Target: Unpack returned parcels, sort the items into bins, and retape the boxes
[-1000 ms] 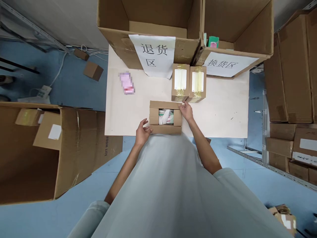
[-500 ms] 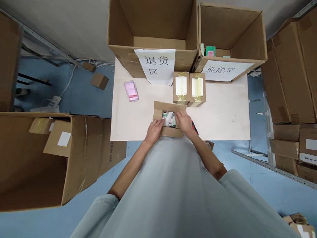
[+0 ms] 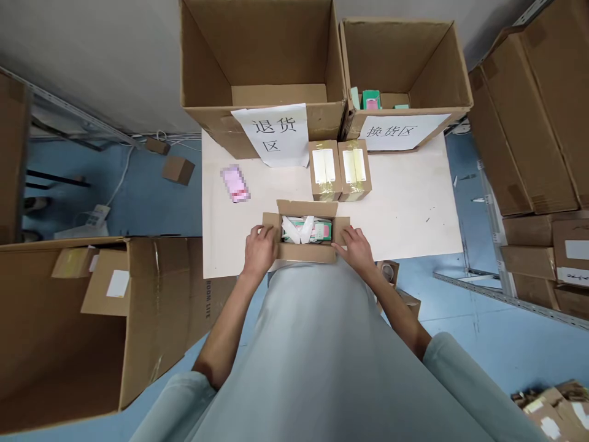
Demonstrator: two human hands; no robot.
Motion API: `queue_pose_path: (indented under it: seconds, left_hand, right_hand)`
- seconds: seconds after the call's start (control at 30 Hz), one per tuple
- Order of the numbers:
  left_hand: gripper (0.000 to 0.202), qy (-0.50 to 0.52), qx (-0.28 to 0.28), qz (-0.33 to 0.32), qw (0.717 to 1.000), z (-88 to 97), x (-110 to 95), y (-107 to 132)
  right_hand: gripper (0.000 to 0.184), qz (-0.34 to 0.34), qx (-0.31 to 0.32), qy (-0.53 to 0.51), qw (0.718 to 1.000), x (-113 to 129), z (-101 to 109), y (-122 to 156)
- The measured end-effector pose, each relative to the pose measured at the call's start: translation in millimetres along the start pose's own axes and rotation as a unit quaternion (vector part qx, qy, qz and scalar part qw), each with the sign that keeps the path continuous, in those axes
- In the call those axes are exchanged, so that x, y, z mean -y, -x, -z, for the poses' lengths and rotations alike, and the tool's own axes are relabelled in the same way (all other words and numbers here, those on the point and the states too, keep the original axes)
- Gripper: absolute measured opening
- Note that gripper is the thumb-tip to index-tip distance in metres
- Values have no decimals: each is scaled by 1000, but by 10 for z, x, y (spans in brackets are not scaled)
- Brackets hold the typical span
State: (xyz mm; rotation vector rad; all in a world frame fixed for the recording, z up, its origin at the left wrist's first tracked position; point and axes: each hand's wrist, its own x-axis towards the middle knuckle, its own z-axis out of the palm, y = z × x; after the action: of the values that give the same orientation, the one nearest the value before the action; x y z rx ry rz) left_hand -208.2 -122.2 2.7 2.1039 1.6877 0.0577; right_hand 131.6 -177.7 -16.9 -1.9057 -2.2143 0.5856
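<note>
A small cardboard box [image 3: 307, 252] lies at the table's near edge, its flaps folded outward on all sides. Inside it are green-and-pink packages [image 3: 324, 231] with white strips [image 3: 305, 229] across them; what lies beneath is hidden. At the left end, my left hand [image 3: 261, 248] is closed on the side flap, fingertips curled over its edge. My right hand [image 3: 358, 249] grips the right flap between thumb and fingers.
Behind stand two taped cartons [image 3: 324, 170], beneath large boxes bearing paper signs [image 3: 279, 135] [image 3: 391, 132]. A blurred pink item [image 3: 235, 183] lies on the white table [image 3: 409, 209]. A large open box [image 3: 161, 301] is at left; shelved cartons [image 3: 529, 123] stand at right.
My hands have moved apart, from over the box's opening to its two end flaps. Both end flaps now lie spread outward, and more of the contents shows.
</note>
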Motion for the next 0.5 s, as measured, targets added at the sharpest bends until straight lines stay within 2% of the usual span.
queue_pose_path:
  seconds: [0.1,0.23,0.4,0.5]
  left_hand:
    - [49,66,15,28,997,-106,111,-67]
    - [54,152,29,81,985,-200,135,-114]
    - [54,133,23,56,989,-166,51,-74]
    - [56,117,5,-1,993,-214,-187,-164]
  right_hand:
    - [58,12,14,-41,999,-156,-218,5]
    - [76,17,33,-78,996,-259,-414,-89]
    - [97,69,65,-63,994,-272,-349,-183]
    - [118,85,84,-39,992,-240,-248,-246]
